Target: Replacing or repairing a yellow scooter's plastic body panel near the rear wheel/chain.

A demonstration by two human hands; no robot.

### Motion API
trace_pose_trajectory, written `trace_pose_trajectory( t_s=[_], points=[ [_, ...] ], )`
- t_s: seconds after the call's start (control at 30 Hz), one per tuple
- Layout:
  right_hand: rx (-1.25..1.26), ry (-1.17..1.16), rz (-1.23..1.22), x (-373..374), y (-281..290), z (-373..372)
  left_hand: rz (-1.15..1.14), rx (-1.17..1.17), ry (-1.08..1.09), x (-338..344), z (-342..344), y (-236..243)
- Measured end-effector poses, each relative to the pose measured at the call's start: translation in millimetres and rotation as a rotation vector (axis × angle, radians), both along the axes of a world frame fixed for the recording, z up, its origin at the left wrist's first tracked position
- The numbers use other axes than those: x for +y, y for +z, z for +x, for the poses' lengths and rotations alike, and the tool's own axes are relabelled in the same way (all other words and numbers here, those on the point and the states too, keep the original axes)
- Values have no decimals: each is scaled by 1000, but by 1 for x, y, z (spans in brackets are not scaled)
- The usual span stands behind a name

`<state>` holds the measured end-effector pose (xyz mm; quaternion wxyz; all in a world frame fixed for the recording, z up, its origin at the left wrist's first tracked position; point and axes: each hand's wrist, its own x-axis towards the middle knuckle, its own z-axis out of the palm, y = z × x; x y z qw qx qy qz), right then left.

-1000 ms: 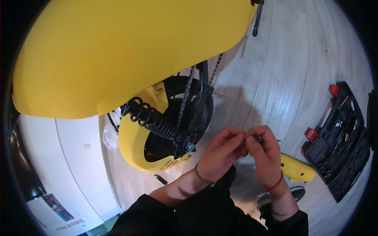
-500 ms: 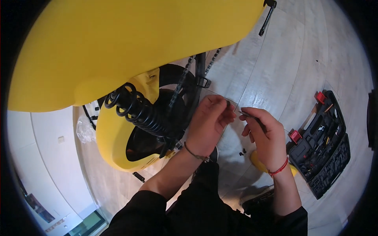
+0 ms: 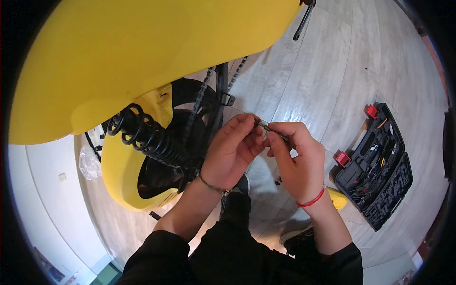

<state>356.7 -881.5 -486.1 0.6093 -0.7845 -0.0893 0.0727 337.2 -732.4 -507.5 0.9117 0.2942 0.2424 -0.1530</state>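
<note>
My left hand (image 3: 225,154) pinches a small dark part (image 3: 257,122) between thumb and fingertips; its kind is too small to make out. Closed round a slim, dark metal piece (image 3: 267,128), my right hand (image 3: 300,159) holds the tip against or right at that part. Most of the slim piece is hidden by my right fingers. Both hands are in the air, just right of a yellow vehicle. Beside my left hand are its black coil-spring shock absorber (image 3: 151,136) and a dark chain (image 3: 196,102) hanging below the yellow body (image 3: 156,47).
An open black tool case (image 3: 373,164) with red latches lies on the wood-look floor (image 3: 308,90) at right. A yellow object (image 3: 338,199) sits behind my right wrist. Small dark pieces (image 3: 278,181) lie below my hands. A clear plastic bag (image 3: 89,164) is at left.
My hands have come together, so the slim metal piece now meets the small dark part; before, a gap lay between them. The whole view has shifted, the surroundings sliding left.
</note>
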Motion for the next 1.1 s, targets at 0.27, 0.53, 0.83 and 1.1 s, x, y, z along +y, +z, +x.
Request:
trace_pose_trajectory(
  t_s=[0.27, 0.53, 0.83, 1.1],
  points=[
    [31, 9, 7, -1, -3, -2, 17, 6, 22, -1, -2, 0],
    [14, -83, -125, 6, 2, 1, 187, -37, 33, -4, 0, 1],
    [-80, -31, -263, 0, 7, 1, 253, -34, -1, -6, 2, 5],
    [-244, -130, -349, 9, -9, -4, 201, -27, -13, -10, 6, 9]
  ],
)
